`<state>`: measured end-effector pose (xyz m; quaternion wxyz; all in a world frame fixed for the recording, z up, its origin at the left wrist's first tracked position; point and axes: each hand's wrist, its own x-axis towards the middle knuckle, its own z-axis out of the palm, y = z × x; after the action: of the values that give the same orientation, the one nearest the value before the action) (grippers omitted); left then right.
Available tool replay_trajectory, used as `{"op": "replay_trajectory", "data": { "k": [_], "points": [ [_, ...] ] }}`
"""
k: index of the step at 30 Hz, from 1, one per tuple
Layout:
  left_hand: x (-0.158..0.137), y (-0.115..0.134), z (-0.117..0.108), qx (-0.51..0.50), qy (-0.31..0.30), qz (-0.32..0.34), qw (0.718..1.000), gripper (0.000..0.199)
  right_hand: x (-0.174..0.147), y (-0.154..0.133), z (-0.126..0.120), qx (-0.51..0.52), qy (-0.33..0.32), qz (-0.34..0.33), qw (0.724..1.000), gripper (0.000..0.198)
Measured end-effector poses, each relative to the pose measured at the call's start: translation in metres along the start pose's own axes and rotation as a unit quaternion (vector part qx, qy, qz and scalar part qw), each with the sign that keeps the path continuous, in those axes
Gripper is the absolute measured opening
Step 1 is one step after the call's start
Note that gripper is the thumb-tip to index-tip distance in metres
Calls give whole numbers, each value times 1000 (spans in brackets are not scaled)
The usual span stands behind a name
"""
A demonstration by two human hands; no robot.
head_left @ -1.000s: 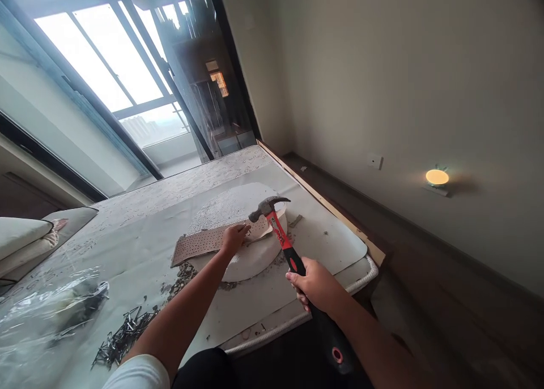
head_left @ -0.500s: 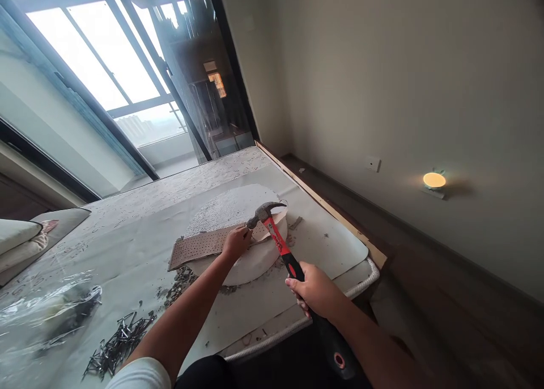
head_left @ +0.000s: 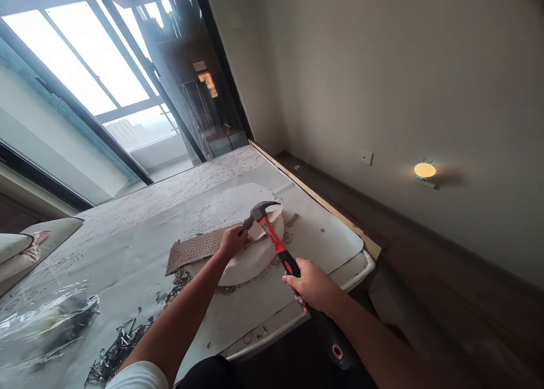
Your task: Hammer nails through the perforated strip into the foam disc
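My right hand (head_left: 312, 284) is wrapped round the black and red handle of a claw hammer (head_left: 272, 233). The hammer's striking face is down at the fingertips of my left hand (head_left: 233, 242), and its claw points right. My left fingers are pinched together on the perforated brown strip (head_left: 195, 249); what they hold is hidden. That strip lies across a thick white round slab (head_left: 253, 264) with a rough, pitted top at the back. A torn pale flap (head_left: 272, 216) curls up by the hammer head.
A heap of nails (head_left: 114, 346) lies near my left forearm, beside a clear plastic bag (head_left: 55, 321). Grey crumbs (head_left: 181, 284) are scattered by the slab. White sheeting (head_left: 136, 259) covers the surface, with a wooden edge (head_left: 323, 199) and the wall (head_left: 382, 83) on the right.
The whole view has shifted slightly, so the scene sits a little further left. My hands, the hammer and the strip keep nearly the same places relative to each other.
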<state>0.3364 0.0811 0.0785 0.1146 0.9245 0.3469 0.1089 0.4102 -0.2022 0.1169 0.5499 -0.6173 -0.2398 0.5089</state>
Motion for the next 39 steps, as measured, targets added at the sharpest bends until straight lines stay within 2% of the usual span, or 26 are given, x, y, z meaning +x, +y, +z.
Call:
{"op": "replay_trajectory", "data": {
  "k": [3,7,10,14,20,26,32,36,39],
  "points": [
    [4,2,-3,1,-36,-4,999,33,0,1,0,-3,1,-1,1000,19],
    [8,3,-4,-37,-81,-18,996,44,1,2,-1,2,5,-2,1000,21],
    [7,2,-5,-77,-95,-23,992,50,2,4,-1,-12,4,-8,1000,20],
    [5,2,-5,-81,-96,8,992,49,4,5,-1,-28,5,-9,1000,16],
    [3,3,-5,-21,-93,11,995,44,4,4,-2,-39,-1,0,999,14],
    [1,2,3,109,-50,23,993,45,2,3,-3,-41,-2,3,999,12],
    [-2,5,10,143,-68,28,987,48,4,6,-3,-60,14,4,998,14],
    [-5,9,10,151,-84,22,985,48,7,15,0,-129,32,-3,991,11],
    [-10,9,10,118,-77,16,990,48,7,11,3,-252,61,-25,965,7]
  ]
}}
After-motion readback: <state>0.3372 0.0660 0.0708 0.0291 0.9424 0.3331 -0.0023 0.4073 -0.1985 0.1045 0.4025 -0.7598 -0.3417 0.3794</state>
